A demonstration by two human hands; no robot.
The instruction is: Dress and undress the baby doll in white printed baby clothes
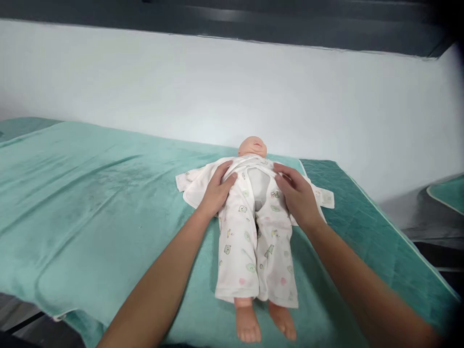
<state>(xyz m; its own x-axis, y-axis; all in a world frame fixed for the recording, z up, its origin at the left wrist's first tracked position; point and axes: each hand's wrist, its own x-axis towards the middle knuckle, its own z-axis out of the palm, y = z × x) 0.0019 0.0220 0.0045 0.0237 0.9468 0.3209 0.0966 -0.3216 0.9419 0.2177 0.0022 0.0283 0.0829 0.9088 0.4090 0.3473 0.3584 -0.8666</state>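
Observation:
A baby doll (253,146) lies on its back, feet toward me, in a white printed jacket (197,180) with its sleeves spread out. White open-crotch baby pants (237,251) with green animal and leaf prints cover its legs; a plain white patch, perhaps a diaper, shows in the opening. My left hand (217,189) is at the left side of the waist, thumb and fingers closed on the pants' upper edge. On the opposite side, my right hand (299,194) has its fingers bent around the waistband. Some fingertips are hidden by cloth. The bare feet (248,321) stick out below the cuffs.
A light green cloth (90,208) with folds covers the table. Beneath it on the right lies a darker quilted pad (366,227). A white wall (217,87) rises behind, with a dark ledge (232,24) above. Another green-covered surface (449,193) stands at right.

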